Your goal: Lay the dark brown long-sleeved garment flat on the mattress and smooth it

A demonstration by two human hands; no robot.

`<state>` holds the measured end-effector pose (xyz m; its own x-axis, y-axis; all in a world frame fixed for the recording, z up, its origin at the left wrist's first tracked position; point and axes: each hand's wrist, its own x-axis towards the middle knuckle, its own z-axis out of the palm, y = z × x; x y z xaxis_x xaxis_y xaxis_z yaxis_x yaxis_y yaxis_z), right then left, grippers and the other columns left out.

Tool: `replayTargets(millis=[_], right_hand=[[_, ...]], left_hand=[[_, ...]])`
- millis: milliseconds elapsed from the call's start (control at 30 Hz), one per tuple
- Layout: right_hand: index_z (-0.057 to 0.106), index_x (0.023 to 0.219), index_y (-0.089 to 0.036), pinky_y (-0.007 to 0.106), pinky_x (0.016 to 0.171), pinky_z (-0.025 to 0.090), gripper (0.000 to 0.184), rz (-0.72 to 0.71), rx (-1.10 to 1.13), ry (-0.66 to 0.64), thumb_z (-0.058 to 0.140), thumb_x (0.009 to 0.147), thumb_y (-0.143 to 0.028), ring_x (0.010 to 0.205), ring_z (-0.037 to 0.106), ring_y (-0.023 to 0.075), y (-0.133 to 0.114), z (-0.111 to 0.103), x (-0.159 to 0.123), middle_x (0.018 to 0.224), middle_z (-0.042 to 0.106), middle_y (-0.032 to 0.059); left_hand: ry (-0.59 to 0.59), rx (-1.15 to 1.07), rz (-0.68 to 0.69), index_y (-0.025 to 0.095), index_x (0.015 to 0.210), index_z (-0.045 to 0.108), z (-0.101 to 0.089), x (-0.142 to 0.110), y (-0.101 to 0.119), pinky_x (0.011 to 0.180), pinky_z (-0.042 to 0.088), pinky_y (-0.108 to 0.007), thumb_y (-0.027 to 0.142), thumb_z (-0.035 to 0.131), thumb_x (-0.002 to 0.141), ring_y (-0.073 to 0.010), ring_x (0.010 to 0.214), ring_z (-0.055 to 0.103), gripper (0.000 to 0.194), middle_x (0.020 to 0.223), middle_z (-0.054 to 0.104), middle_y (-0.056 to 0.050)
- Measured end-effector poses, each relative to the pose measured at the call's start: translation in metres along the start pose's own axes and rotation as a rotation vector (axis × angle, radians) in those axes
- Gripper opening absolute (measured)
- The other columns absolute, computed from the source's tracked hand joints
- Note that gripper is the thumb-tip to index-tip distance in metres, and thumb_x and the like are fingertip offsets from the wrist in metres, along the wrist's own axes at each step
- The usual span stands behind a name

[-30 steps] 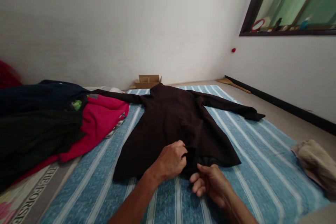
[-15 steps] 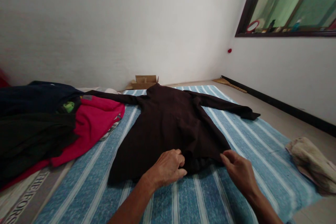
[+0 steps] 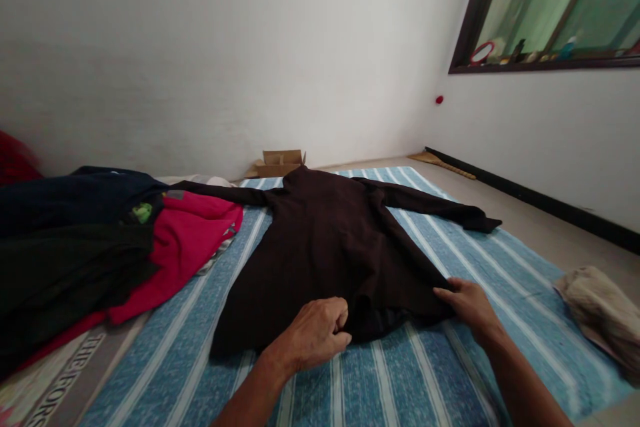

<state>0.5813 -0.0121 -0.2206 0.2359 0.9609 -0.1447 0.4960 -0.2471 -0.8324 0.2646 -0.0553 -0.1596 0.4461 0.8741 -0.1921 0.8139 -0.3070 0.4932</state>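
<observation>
A dark brown long-sleeved top (image 3: pixel 320 247) lies spread on a blue-and-white striped sheet (image 3: pixel 305 400), its collar away from me and its sleeves stretched to both sides. My left hand (image 3: pixel 320 330) is closed on the hem near the middle, with the fingertips partly hidden by the hand. At the right corner of the hem, my right hand (image 3: pixel 465 303) pinches the cloth between thumb and fingers. Between the two hands the hem bulges up a little, and folds run through the lower part of the top.
To the left lies a heap of clothes with a pink garment (image 3: pixel 185 240), a dark green one (image 3: pixel 65 273) and a navy one (image 3: pixel 95 193). Beyond the collar stands a cardboard box (image 3: pixel 280 163). A beige cloth bundle (image 3: pixel 600 303) lies at the right edge.
My right hand has drawn the hem corner outward to the right, so the lower edge is wider. My left hand stays closed near the middle of the hem. The view has shifted slightly.
</observation>
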Motion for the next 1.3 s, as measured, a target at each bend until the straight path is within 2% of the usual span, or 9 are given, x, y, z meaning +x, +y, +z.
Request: replayTargets(millis=[67,167,267,367,500,667,833,1067,1300], right_hand=[[0.061,0.067,-0.019,0.026,0.043,0.030,0.030,0.063,0.106,0.030,0.059,0.063,-0.048,0.045,0.048,0.0145,0.005,-0.009,0.002,0.050,0.055,-0.0017],[0.058,0.059,-0.019,0.026,0.045,0.030,0.026,0.024,-0.030,0.039,0.060,0.062,-0.045,0.046,0.047,0.0140,0.016,-0.020,0.010,0.047,0.052,-0.0024],[0.055,0.053,-0.020,0.026,0.049,0.032,0.024,-0.053,-0.269,-0.025,0.058,0.065,-0.040,0.052,0.054,0.0163,0.027,-0.023,0.018,0.050,0.056,-0.0002],[0.062,0.063,-0.020,0.027,0.054,0.035,0.022,-0.064,-0.472,0.008,0.056,0.071,-0.040,0.062,0.060,0.0198,0.029,-0.022,0.021,0.059,0.062,0.0023],[0.065,0.097,-0.021,0.031,0.061,0.039,0.038,-0.047,-0.656,0.135,0.050,0.080,-0.051,0.081,0.064,0.0268,0.009,-0.016,0.022,0.079,0.068,0.0083],[0.062,0.102,-0.017,0.033,0.069,0.042,0.040,-0.145,-0.783,0.144,0.047,0.086,-0.051,0.092,0.061,0.0281,-0.032,0.015,0.038,0.097,0.065,0.0133],[0.065,0.094,-0.014,0.033,0.072,0.041,0.021,-0.239,-0.740,0.125,0.049,0.086,-0.025,0.095,0.060,0.0275,-0.046,0.040,0.063,0.100,0.064,0.0159],[0.070,0.079,-0.013,0.024,0.059,0.039,0.029,-0.113,-0.548,0.083,0.045,0.083,-0.026,0.070,0.063,0.0185,-0.025,0.003,0.097,0.072,0.068,0.0071],[0.068,0.071,-0.014,0.021,0.057,0.038,0.028,-0.096,-0.544,0.043,0.047,0.084,-0.028,0.070,0.063,0.0163,-0.017,0.004,0.102,0.071,0.067,0.0054]], left_hand=[[0.011,0.015,0.002,0.021,0.080,0.049,0.002,-0.001,-0.001,0.060,0.035,-0.022,0.019,0.052,0.065,-0.0126,0.068,0.049,0.016,0.075,0.055,0.003],[0.029,0.079,0.037,0.021,0.092,0.054,0.006,-0.002,-0.002,0.064,0.036,-0.023,0.017,0.050,0.065,-0.0141,0.072,0.052,0.027,0.079,0.057,0.002],[-0.005,0.121,0.060,0.021,0.080,0.056,0.010,-0.001,-0.003,0.061,0.034,-0.023,0.016,0.047,0.066,-0.0135,0.068,0.052,0.017,0.076,0.057,0.001],[-0.030,0.106,0.066,0.020,0.070,0.053,0.010,0.000,-0.002,0.058,0.032,-0.022,0.013,0.046,0.064,-0.0123,0.064,0.050,0.011,0.069,0.056,0.003],[-0.067,0.081,0.029,0.020,0.066,0.049,0.008,0.002,-0.001,0.055,0.030,-0.022,0.013,0.045,0.063,-0.0115,0.060,0.049,0.008,0.063,0.053,0.004],[-0.062,0.052,0.011,0.019,0.064,0.047,0.007,0.003,0.000,0.054,0.029,-0.021,0.012,0.045,0.062,-0.0106,0.057,0.048,0.007,0.062,0.052,0.004],[-0.053,0.018,-0.012,0.019,0.065,0.047,0.008,0.002,-0.002,0.053,0.028,-0.021,0.014,0.046,0.062,-0.0104,0.057,0.048,0.006,0.061,0.052,0.005],[-0.035,-0.029,0.000,0.019,0.061,0.044,0.013,0.001,-0.010,0.052,0.026,-0.021,0.014,0.047,0.061,-0.0090,0.055,0.046,0.006,0.058,0.049,0.006],[-0.042,-0.045,0.004,0.018,0.061,0.049,0.016,0.001,-0.014,0.055,0.028,-0.021,0.016,0.049,0.063,-0.0093,0.059,0.049,0.003,0.062,0.053,0.005]])
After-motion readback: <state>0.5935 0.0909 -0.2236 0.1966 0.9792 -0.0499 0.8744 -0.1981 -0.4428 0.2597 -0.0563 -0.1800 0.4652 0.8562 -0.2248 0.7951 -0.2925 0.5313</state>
